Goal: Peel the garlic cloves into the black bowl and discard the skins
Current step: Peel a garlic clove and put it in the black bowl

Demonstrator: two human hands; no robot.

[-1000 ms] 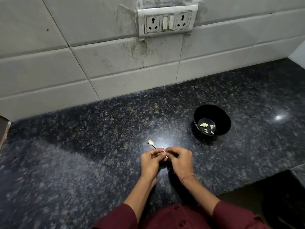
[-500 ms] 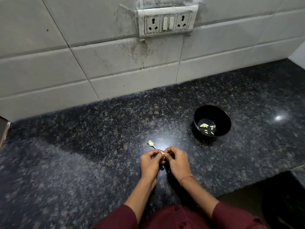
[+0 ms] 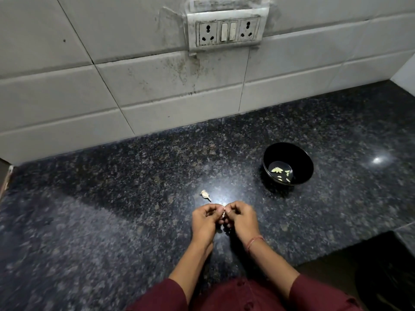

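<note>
**Granite counter, garlic clove held between both hands**

Dark speckled granite made up the countertop [image 3: 112, 221], and its near edge was overlapped by two maroon sleeves [image 3: 161, 297] at the bottom of the view. Both forearms were stretched forward over the stone so that the hands met just ahead of the body. A red thread [image 3: 253, 240] was worn at the right wrist.

The left hand [image 3: 205, 222] and the right hand [image 3: 242, 221] were brought together, knuckles up, with the fingers of each curled inward. A small garlic clove [image 3: 224, 214] was pinched between the fingertips of both hands, above the counter, and only a pale sliver of it could be seen in the gap between them. Whether its skin was on or partly off could not be told.

Just beyond the left hand, apart from it, a pale garlic piece [image 3: 205, 195] with a thin tail was lying on the stone; clove or skin could not be made out.

Farther back and to the right, well apart from the hands, the black bowl [image 3: 303, 167] was standing upright on the counter. Several peeled cloves [image 3: 280, 172] were scattered across its bottom.

Behind the counter, the wall was covered in white tiles [image 3: 67, 104], stained in places, and a socket panel [image 3: 228, 31] with two outlets and two switches was mounted high on it.
</note>
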